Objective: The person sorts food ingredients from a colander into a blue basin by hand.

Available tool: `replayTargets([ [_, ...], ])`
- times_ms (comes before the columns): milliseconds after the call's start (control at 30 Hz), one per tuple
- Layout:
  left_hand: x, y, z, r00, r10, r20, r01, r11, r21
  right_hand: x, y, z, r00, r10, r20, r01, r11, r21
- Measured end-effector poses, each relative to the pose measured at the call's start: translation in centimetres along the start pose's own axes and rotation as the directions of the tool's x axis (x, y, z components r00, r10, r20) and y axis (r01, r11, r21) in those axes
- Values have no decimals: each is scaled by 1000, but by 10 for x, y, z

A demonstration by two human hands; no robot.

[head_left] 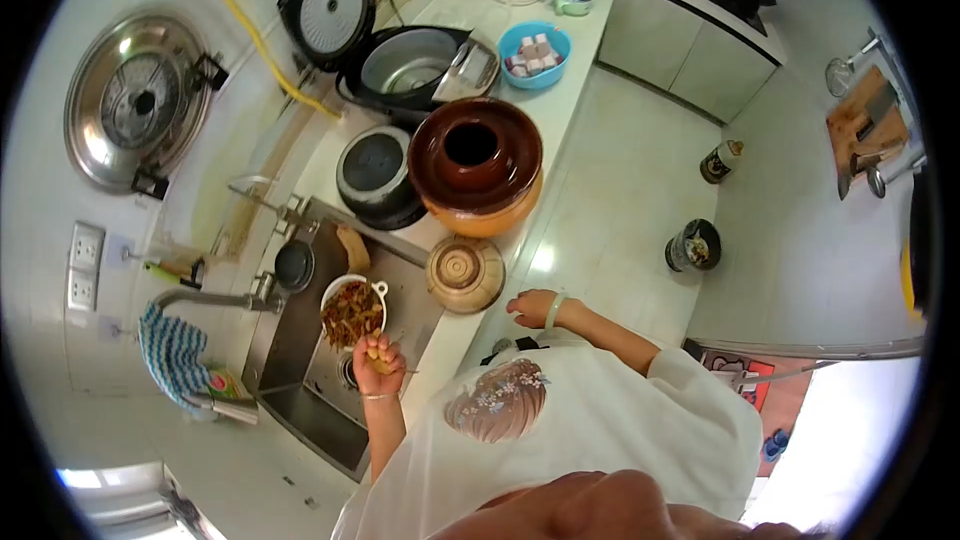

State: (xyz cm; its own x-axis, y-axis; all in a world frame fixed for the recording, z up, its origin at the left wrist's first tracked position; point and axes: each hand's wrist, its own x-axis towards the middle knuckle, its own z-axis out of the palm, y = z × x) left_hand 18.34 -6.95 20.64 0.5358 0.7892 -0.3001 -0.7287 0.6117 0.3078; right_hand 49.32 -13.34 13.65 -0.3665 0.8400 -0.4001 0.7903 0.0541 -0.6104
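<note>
Yellowish food [378, 353] is grasped by left fingers [394, 354] near the bowl [381, 289]; right fingers [519, 304] are released.

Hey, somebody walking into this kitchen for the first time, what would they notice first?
Most likely the big brown-and-orange crock standing on the white counter, with the open black rice cooker just beyond it. Next, probably the white bowl heaped with brownish food in the steel sink, where the left hand is beside the bowl with something yellowish in its grip.
</note>
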Motion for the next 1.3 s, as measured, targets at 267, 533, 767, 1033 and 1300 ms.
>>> replayTargets([
  [267, 42, -45, 135, 970, 20, 244, -69, 979, 194, -63, 99, -66, 942, 298, -156, -294, 955, 51],
  [533, 127, -179, 222, 944, -70, 321, 18, 987, 162, -139, 243, -143, 912, 348, -216, -340, 938, 75],
  [767, 201, -247, 265, 973, -135, 188, 100, 978, 183, -151, 326, -229, 878, 245, -411, -217, 969, 115],
  [1033, 292, -267, 284, 993, -54, 108, 33, 982, 185, -102, 396, -331, 784, 146, -604, 26, 963, 267],
  [1300, 417, -272, 332, 997, -22, 77, 12, 991, 131, -85, 465, -466, 604, 255, -755, 29, 940, 341],
])
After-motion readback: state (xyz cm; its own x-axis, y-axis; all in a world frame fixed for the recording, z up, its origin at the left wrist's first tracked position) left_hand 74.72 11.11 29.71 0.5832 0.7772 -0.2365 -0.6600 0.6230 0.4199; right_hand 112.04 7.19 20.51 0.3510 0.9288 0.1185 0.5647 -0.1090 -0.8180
